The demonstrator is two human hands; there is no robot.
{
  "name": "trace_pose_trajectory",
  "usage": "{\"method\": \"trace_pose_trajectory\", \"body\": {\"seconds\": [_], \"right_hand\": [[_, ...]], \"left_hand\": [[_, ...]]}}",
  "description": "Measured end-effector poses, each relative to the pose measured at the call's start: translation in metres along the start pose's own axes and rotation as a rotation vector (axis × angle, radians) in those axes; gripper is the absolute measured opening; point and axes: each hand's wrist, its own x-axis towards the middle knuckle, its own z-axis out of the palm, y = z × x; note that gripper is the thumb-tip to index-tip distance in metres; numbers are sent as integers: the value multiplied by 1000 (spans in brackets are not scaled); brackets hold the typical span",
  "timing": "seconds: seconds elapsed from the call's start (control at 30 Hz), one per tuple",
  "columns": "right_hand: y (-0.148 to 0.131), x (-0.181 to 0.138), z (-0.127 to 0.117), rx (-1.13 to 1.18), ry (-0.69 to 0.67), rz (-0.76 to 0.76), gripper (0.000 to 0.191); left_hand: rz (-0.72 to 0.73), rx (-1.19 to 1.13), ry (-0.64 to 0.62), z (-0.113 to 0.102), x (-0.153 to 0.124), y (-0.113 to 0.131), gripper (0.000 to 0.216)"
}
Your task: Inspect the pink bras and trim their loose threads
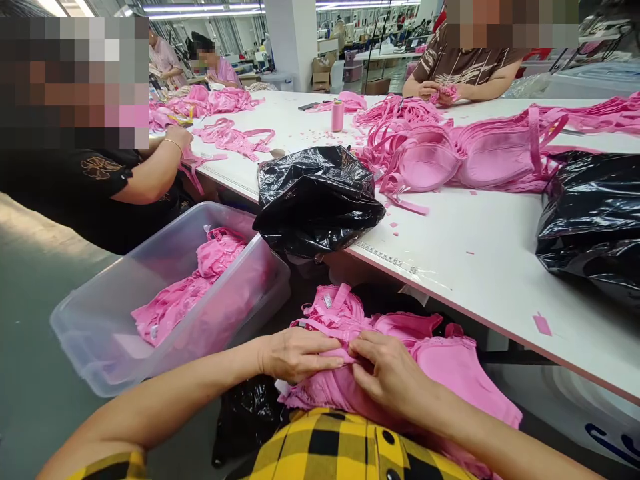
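Observation:
A pink bra (pixel 340 383) lies in a heap of pink garments across my lap, below the table's edge. My left hand (pixel 300 355) grips its fabric from the left, with fingers stretched along a folded edge. Close beside it, my right hand (pixel 383 367) pinches the same edge between thumb and fingers. The fingertips of both hands nearly meet. A smooth pink cup (pixel 445 370) spreads out to the right of my right hand. Behind my hands, a strap and a small white label (pixel 327 300) show on the heap. The undersides of the folds are hidden.
A clear plastic bin (pixel 115 287) with pink bras stands to my left. On the white table (pixel 450 260) are a black plastic bag (pixel 320 193), stacked pink bras (pixel 470 153), a thread spool (pixel 337 117) and another black bag (pixel 590 220). Co-workers handle pink pieces at left and across.

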Motion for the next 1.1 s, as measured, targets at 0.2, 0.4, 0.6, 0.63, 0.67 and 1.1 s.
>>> {"method": "trace_pose_trajectory", "body": {"seconds": [0.2, 0.4, 0.6, 0.63, 0.67, 1.1], "right_hand": [[-1, 4, -5, 27, 4, 37, 12], [-3, 3, -11, 103, 19, 45, 11], [-6, 1, -9, 111, 16, 63, 9], [-5, 0, -10, 106, 19, 75, 8], [-5, 0, -10, 102, 19, 86, 8], [12, 1, -31, 46, -112, -358, 22]], "left_hand": [[134, 101, -70, -4, 2, -12, 30], [-11, 70, -9, -9, 14, 5, 31], [-190, 6, 14, -16, 31, 19, 27], [-221, -16, 46, -13, 32, 19, 26], [-246, -37, 80, -10, 33, 19, 25], [-401, -44, 124, 2, 30, 26, 17]]}}
